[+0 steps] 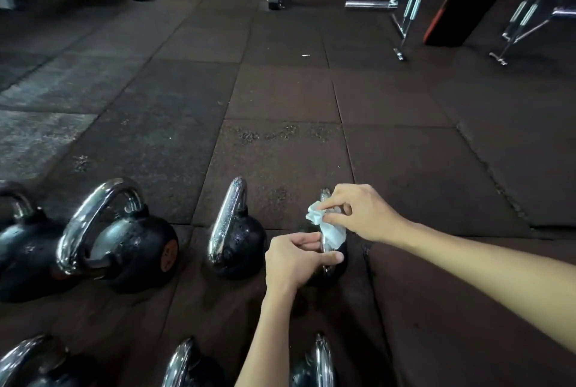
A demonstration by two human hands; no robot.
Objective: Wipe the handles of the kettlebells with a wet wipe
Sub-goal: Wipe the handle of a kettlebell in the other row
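The right hand point(361, 215) pinches a crumpled wet wipe point(330, 229) against the chrome handle point(325, 196) of the rightmost kettlebell point(339, 265) in the far row, with its fingers curled so the cloth wraps the bar. The left hand point(296, 262) grips the same handle lower down, probably to steady the bell against the rubbing. The other kettlebells point(240, 243) stand in rows on the rubber floor point(280, 90), handles up and within reach.
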